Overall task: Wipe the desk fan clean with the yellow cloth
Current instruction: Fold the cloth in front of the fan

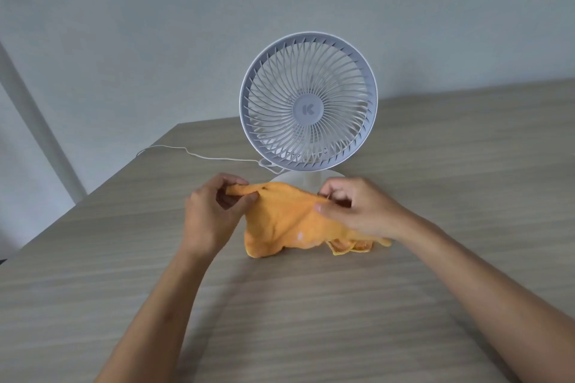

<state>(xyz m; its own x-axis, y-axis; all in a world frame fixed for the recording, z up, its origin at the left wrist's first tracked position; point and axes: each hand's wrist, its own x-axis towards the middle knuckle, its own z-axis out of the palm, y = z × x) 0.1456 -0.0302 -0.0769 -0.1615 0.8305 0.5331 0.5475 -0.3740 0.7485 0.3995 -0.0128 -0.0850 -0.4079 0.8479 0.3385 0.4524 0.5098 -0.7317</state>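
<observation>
A white desk fan (308, 101) with a round grille stands upright on the wooden table, facing me. Its base is partly hidden behind the yellow cloth (286, 224). The cloth hangs stretched between both hands just in front of the fan's base, and its lower edge rests on the table. My left hand (211, 211) pinches the cloth's left top corner. My right hand (354, 208) grips the right top edge.
A thin white cord (199, 156) runs from the fan's base leftward across the wooden table (311, 305) and off its far left edge. A pale wall stands close behind the table. The table's left corner edge runs diagonally at the left.
</observation>
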